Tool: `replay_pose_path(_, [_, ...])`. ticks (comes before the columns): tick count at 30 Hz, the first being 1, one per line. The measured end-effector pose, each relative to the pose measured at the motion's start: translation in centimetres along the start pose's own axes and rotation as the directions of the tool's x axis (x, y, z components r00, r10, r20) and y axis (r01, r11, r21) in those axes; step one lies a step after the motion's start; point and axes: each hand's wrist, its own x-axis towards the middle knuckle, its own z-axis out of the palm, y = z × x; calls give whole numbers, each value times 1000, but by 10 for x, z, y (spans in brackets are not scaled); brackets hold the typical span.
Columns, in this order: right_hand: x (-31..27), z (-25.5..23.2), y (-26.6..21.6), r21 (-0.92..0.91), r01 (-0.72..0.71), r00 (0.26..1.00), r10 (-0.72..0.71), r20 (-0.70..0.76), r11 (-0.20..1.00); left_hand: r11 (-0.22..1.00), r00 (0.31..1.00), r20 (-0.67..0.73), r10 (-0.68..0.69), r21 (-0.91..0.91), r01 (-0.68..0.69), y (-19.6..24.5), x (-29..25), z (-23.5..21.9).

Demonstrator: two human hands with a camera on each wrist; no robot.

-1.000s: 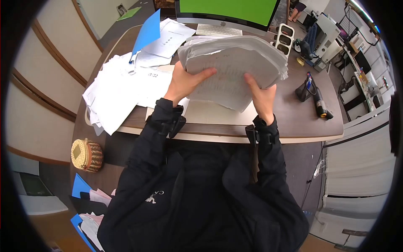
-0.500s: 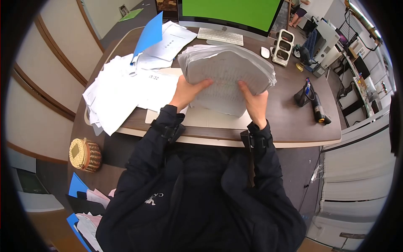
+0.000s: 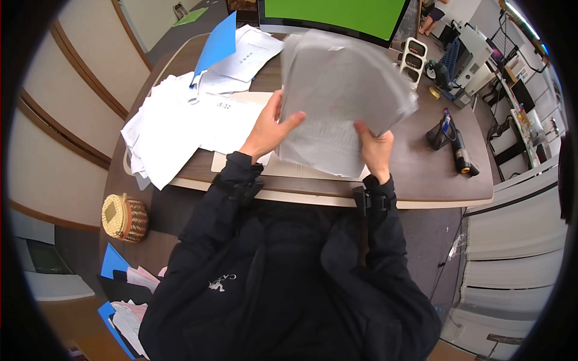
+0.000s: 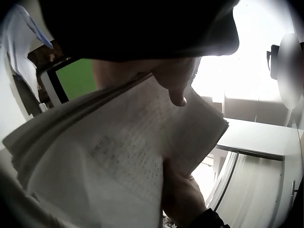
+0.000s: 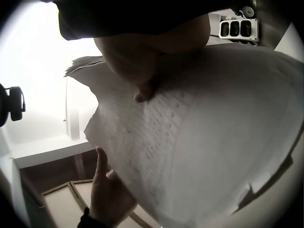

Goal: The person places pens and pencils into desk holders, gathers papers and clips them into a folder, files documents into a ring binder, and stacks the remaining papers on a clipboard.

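Note:
A thick stack of printed paper [image 3: 337, 102] with uneven edges is held tilted up over the desk, blurred toward its top. My left hand [image 3: 265, 133] holds its left side, fingers behind the edge and thumb lying over the front. At the lower right my right hand [image 3: 377, 153] grips the stack, thumb on the front sheet and fingers out of sight behind. Printed lines show on the front sheet [image 4: 118, 156] in the left wrist view. In the right wrist view, the left hand [image 5: 110, 197] stands at the sheets' edge with its thumb raised off the page.
Loose white papers [image 3: 165, 132] are spread on the left of the desk, beside an upright blue folder [image 3: 217, 45]. A monitor [image 3: 337, 15] stands behind the stack. On the right are a pen holder [image 3: 438, 137], a black cylindrical device [image 3: 461, 157] and a white three-slot holder [image 3: 413, 60].
The stack first came slightly nearer and left, then swung up and to the right, so it covers the keyboard and mouse. Both hands moved with it; the left thumb sits nearer the stack's edge.

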Motion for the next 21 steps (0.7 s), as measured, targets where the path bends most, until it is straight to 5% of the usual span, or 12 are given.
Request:
replay_pose_path(2, [2,-9,5,106,-69,997,72,-24,992,993,993,86,79,-100,-70,-16,0,-11])
replay_pose_path(3, [4,-13,4,250,-138,987,154,-48,958,993,990,134,53,101,-67,-23,-2,-21])
replay_pose_path(4, [5,-18,4,390,-198,970,238,-58,899,993,989,135,53,102,-67,-38,-5,-28])
replay_pose_path(5, [6,-26,13,403,-243,965,261,8,883,921,992,123,-32,390,-19,-56,-9,-34])
replay_pose_path(7, [4,-37,33,324,-343,938,342,63,882,676,956,121,-266,730,96,-63,-15,-38])
replay_pose_path(10, [0,-39,57,197,-490,872,470,138,849,517,879,169,-446,850,99,-80,-25,-34])
replay_pose_path(11, [-3,-39,66,94,-500,862,484,149,861,440,895,196,-401,898,0,-89,-31,-34])
replay_pose_path(18, [-2,-37,71,-97,-515,833,524,178,851,587,947,218,-237,809,-39,-100,-36,-41])
replay_pose_path(20, [-3,-37,73,-106,-510,835,521,179,854,671,979,200,-30,731,-129,-107,-40,-40])
replay_pose_path(21, [-3,-37,75,-108,-505,836,517,186,856,670,979,200,-29,731,-129,-102,-39,-40])
